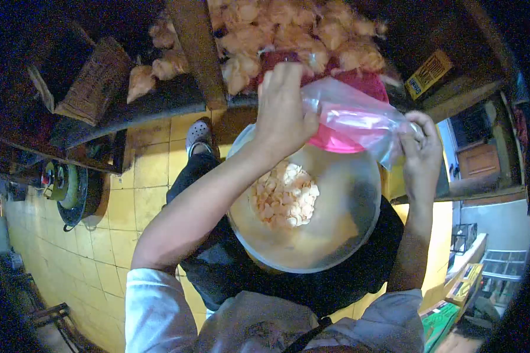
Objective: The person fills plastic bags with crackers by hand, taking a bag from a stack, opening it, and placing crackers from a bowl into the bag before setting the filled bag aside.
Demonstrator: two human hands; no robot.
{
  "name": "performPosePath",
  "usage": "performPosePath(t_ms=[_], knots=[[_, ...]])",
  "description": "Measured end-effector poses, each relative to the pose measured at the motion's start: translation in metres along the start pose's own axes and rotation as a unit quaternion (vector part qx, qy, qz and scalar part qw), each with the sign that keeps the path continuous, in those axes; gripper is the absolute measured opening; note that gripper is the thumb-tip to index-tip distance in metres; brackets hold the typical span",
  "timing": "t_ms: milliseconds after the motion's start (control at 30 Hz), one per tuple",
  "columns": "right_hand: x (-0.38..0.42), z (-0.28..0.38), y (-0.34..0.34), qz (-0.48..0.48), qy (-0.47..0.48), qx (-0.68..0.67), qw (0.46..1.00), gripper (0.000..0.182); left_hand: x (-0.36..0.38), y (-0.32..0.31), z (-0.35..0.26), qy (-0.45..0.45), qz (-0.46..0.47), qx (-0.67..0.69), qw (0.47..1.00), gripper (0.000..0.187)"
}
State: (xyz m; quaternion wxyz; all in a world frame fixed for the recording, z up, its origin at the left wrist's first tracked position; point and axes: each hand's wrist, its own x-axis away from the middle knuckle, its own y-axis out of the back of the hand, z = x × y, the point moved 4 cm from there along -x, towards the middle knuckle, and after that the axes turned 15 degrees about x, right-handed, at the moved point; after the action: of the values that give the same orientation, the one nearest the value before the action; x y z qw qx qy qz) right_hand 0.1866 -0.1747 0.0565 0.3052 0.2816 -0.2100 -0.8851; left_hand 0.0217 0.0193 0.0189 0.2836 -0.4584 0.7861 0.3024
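A clear plastic bag [365,115] stretches between my two hands above the far rim of a large translucent tub [359,235]. My right hand [419,144] pinches one end of the bag. My left hand [285,109] is at the bag's other end, its fingers blurred and turned away, next to a dark red thing [274,59]. Bright pink plastic [335,140] shows through and below the bag. Inside the tub, which rests on my lap, lies a pile of thin, pale round chips [288,197].
Many filled clear bags of similar chips [294,29] cover the wooden table ahead. A yellow box [429,73] stands at its right, a cardboard box [94,79] at its left. A dark pan [88,197] is on the yellow tiled floor [118,235] to the left.
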Motion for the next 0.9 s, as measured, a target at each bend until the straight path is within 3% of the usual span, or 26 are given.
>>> performPosePath(t_ms=[67,100,133,167,200,233,267,300,333,400,467,567,600,633,700,733,800,867,900], knots=[[0.006,0.01,-0.012,0.027,-0.069,-0.065,0.995,0.022,0.002,0.004,-0.025,-0.026,-0.021,-0.014,0.999,0.038],[0.007,0.013,-0.014,0.01,-0.05,-0.03,0.998,0.024,0.005,0.007,-0.04,-0.061,-0.049,-0.031,0.996,0.039],[0.009,0.018,-0.018,-0.003,-0.03,0.006,1.0,0.026,0.009,0.009,-0.051,-0.043,-0.042,-0.033,0.998,0.039],[0.011,0.027,-0.024,-0.013,-0.018,0.015,1.0,0.03,0.014,0.009,-0.068,-0.103,-0.019,-0.017,0.994,0.034],[0.014,0.025,-0.028,-0.001,-0.028,0.015,0.999,0.03,0.021,0.008,-0.079,-0.164,0.003,-0.001,0.986,0.029],[0.014,0.024,-0.033,0.013,-0.027,-0.039,0.999,0.033,0.024,0.005,-0.079,-0.155,0.004,-0.004,0.988,0.029],[0.014,0.022,-0.037,0.025,-0.024,-0.093,0.995,0.036,0.027,0.0,-0.082,-0.201,0.027,-0.033,0.979,0.024],[0.012,0.024,-0.038,0.021,0.026,-0.047,0.998,0.036,0.03,-0.004,-0.083,-0.247,0.051,-0.063,0.966,0.021],[0.011,0.027,-0.04,0.026,0.026,-0.047,0.998,0.036,0.031,0.001,-0.079,-0.243,0.05,-0.065,0.967,0.021],[0.007,0.04,-0.036,-0.038,0.083,0.01,0.996,0.035,0.025,0.007,-0.056,-0.088,0.089,-0.11,0.986,0.021],[0.008,0.043,-0.041,-0.032,0.08,0.014,0.996,0.036,0.025,0.014,-0.053,-0.07,0.062,-0.123,0.988,0.026],[0.017,0.042,-0.061,0.077,-0.031,-0.138,0.987,0.051,0.032,0.02,-0.06,-0.025,0.051,0.03,0.998,0.028],[0.019,0.045,-0.064,0.079,-0.034,-0.136,0.987,0.051,0.037,0.018,-0.057,-0.021,0.051,0.031,0.998,0.028],[0.025,0.05,-0.07,0.12,-0.041,-0.164,0.978,0.05,0.042,0.018,-0.054,-0.006,0.042,0.189,0.981,0.026],[0.026,0.051,-0.077,0.165,-0.028,-0.17,0.971,0.052,0.054,0.015,-0.041,-0.05,0.015,0.323,0.945,0.024],[0.024,0.049,-0.078,0.167,-0.008,-0.148,0.975,0.053,0.052,0.018,-0.032,-0.047,0.012,0.321,0.946,0.024],[0.017,0.042,-0.074,0.097,-0.009,-0.152,0.984,0.059,0.046,0.028,-0.034,-0.073,0.058,0.129,0.987,0.027],[0.021,0.04,-0.077,0.086,0.042,-0.12,0.988,0.06,0.035,0.046,-0.055,-0.109,0.048,-0.121,0.986,0.029],[0.025,0.034,-0.083,0.082,0.052,-0.09,0.991,0.056,0.031,0.053,-0.057,-0.078,0.022,-0.067,0.995,0.024]])
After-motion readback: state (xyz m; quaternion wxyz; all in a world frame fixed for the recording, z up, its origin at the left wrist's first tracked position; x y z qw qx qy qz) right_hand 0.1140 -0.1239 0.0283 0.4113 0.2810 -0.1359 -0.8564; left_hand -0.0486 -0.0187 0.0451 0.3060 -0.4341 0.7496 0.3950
